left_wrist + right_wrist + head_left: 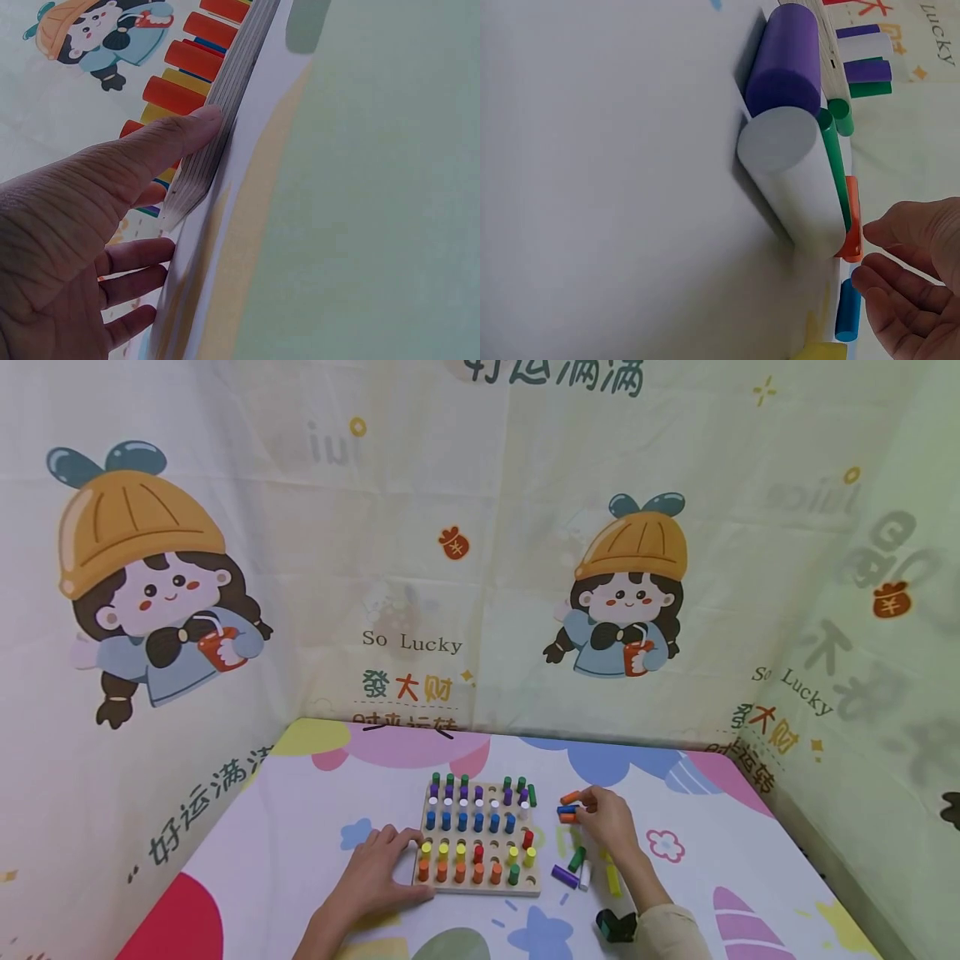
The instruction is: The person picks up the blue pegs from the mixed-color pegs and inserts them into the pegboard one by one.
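Observation:
A wooden pegboard (487, 892) holds rows of colored pegs: green, purple, white, blue, yellow and orange from back to front. A red peg (478, 854) stands in the yellow row, and a green peg (513, 875) in the orange row. My left hand (378, 872) grips the board's near-left corner, thumb (202, 124) against the front edge. My right hand (611, 822) is beside loose orange pegs (570, 797) and a blue peg (566, 809) right of the board. In the right wrist view, a gap shows between thumb and fingers, with nothing visible in it.
Nearer me lie a loose green peg (577, 859), a purple peg (565, 877), a white peg (795, 187) and a yellow peg (613, 881). Another green peg (532, 795) is at the board's right edge. A black device (617, 927) is by the right sleeve. Printed cloth walls surround the table.

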The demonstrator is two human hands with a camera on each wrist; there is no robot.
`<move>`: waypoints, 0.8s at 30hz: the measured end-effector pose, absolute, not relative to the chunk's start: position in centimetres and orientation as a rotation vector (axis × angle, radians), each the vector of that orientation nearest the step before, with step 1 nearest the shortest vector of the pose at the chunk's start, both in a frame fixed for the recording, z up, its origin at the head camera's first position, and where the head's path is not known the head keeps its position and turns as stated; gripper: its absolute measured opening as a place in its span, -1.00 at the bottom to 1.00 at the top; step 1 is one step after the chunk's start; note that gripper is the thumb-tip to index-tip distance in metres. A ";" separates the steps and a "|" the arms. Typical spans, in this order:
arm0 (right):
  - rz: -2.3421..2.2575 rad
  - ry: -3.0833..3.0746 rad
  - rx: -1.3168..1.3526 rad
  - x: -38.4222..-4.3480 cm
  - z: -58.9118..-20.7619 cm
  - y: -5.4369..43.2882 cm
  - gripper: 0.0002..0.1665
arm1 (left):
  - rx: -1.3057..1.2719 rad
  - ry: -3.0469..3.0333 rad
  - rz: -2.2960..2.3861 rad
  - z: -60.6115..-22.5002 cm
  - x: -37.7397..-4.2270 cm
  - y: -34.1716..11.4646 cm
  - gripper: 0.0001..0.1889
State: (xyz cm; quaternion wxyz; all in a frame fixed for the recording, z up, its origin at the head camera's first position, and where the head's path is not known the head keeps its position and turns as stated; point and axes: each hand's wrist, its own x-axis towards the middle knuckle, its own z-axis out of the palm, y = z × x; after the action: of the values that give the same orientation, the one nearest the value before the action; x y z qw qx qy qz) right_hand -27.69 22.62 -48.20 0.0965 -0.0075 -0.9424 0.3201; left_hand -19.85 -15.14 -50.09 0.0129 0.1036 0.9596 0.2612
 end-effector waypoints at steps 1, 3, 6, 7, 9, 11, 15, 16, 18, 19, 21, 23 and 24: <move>0.954 -2.793 -0.027 -27.7 -48.2 22.6 -0.76 | 0.324 2.990 0.816 -50.1 -19.8 -15.1 -0.18; 0.959 -2.797 -0.027 -27.8 -48.3 22.7 -0.76 | 0.326 2.990 0.818 -50.0 -19.8 -15.1 -0.19; 0.963 -2.806 -0.025 -28.0 -48.3 22.7 -0.77 | 0.331 2.990 0.823 -50.0 -19.8 -15.1 -0.19; 0.964 -2.810 -0.030 -28.0 -48.4 22.7 -0.77 | 0.334 2.992 0.822 -50.0 -19.8 -15.1 -0.20; 0.961 -2.817 -0.034 -28.1 -48.4 22.6 -0.76 | 0.337 2.996 0.820 -50.0 -19.8 -15.1 -0.20; 0.959 -2.822 -0.037 -28.2 -48.4 22.6 -0.76 | 0.342 3.001 0.817 -50.1 -19.8 -15.1 -0.20; 0.964 -2.835 -0.051 -28.3 -48.4 22.5 -0.75 | 0.348 3.005 0.819 -50.1 -19.7 -15.1 -0.20; 0.970 -2.841 -0.056 -28.3 -48.3 22.5 -0.75 | 0.348 3.005 0.820 -50.1 -19.7 -15.1 -0.20; 0.979 -2.853 -0.067 -28.2 -48.3 22.4 -0.74 | 0.346 3.004 0.822 -50.1 -19.7 -15.1 -0.20; 0.982 -2.860 -0.067 -28.2 -48.3 22.4 -0.73 | 0.346 3.004 0.821 -50.2 -19.7 -15.1 -0.20; 0.996 -2.874 -0.067 -28.2 -48.3 22.4 -0.71 | 0.347 3.005 0.818 -50.2 -19.7 -15.1 -0.21; 1.007 -2.886 -0.065 -28.1 -48.3 22.4 -0.68 | 0.349 3.006 0.815 -50.2 -19.7 -15.1 -0.21; 1.017 -2.889 -0.065 -28.0 -48.4 22.4 -0.67 | 0.353 3.006 0.815 -50.2 -19.7 -15.2 -0.21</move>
State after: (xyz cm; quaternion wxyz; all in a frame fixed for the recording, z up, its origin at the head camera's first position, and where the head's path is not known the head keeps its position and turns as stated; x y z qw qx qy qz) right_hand -28.05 22.38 -48.37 0.0393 -0.0211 -0.9423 0.3316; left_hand -19.74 -15.16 -50.23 0.0034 0.1125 0.9591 0.2599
